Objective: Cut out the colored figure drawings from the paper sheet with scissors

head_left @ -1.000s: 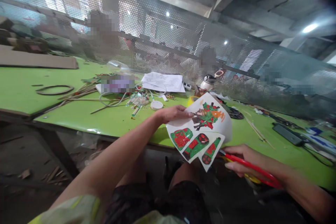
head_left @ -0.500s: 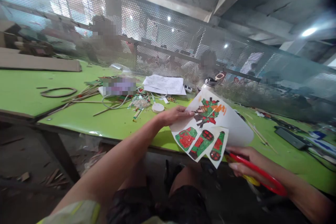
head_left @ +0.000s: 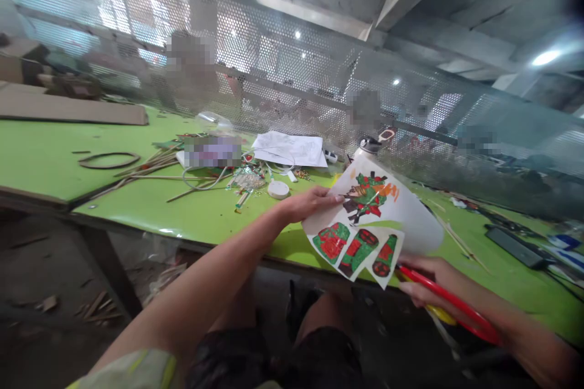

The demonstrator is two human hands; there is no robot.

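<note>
My left hand [head_left: 312, 203] pinches the left edge of a white paper sheet [head_left: 413, 219], thumb on top. Drawn on the sheet are red, green and brown coloured shapes, with an orange scribble beside the upper one. Cuts divide its lower part into flaps, and a slit with green showing through separates them from the upper drawing. My right hand [head_left: 426, 282] is closed on scissors [head_left: 456, 301] with red and yellow handles, just right of the lowest flap. Their blades are mostly hidden by the paper and my fingers.
A green table [head_left: 182, 213] carries thin sticks, a bent ring [head_left: 109, 160], beads, a round white disc [head_left: 278, 189] and papers [head_left: 292, 149]. A bottle [head_left: 370, 146] stands behind the sheet. On the right lies a black adapter [head_left: 513, 247]. Perforated mesh [head_left: 283, 67] rises behind, with people beyond.
The whole view has shifted slightly, so everything sits a little farther right. The slit above the flaps shows more green. Both hands keep their holds on paper and scissors.
</note>
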